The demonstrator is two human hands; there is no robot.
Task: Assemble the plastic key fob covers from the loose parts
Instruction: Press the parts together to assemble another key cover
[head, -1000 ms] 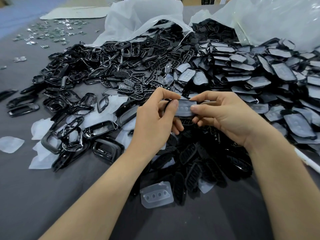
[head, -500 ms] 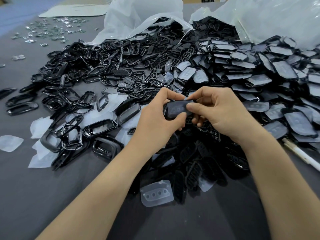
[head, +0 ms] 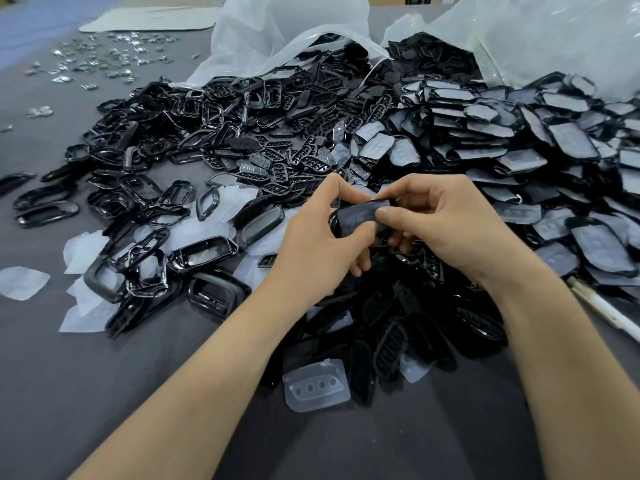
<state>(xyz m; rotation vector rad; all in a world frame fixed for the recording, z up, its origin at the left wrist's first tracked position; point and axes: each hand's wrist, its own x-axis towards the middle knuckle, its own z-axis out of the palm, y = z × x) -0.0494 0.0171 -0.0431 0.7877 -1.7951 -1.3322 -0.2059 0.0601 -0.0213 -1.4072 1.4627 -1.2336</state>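
Observation:
Both hands hold one black key fob cover point(head: 356, 218) with a translucent film on its face, above the middle of the parts heap. My left hand point(head: 322, 240) grips its left end, thumb on top and fingers curled beneath. My right hand point(head: 446, 223) pinches its right end, thumb pressing on the upper face. Loose black frames point(head: 204, 251) lie to the left. Black button grids point(head: 294, 161) lie behind the hands. A pile of film-covered covers point(head: 519, 150) fills the right side.
A clear rubber button pad point(head: 317, 384) lies on the grey table point(head: 104, 393) near me. White film scraps point(head: 22, 282) sit at the left. Plastic bags point(head: 294, 32) stand open at the back, small metal parts point(head: 100, 60) far left, a white pen point(head: 602, 306) at right.
The piece between my hands turned from its pale film side to a darker face. Both hands moved slightly up and closed tighter around it.

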